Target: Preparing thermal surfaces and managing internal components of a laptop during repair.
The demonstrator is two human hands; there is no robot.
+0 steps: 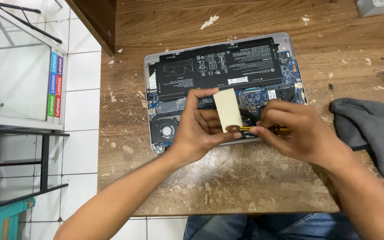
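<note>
Over the opened silver laptop [227, 84] on the scarred wooden tabletop [227, 186], left hand [198, 133] fingers pinch a cream rectangular block [227, 110], right hand [296, 131] fingers closed around a yellow-handled tool [250, 129] touching its lower end.

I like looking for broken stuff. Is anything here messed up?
Yes. The wooden table is badly scratched, with finish flaking off in pale patches. The laptop lies open, its bottom cover off and insides showing.
</note>
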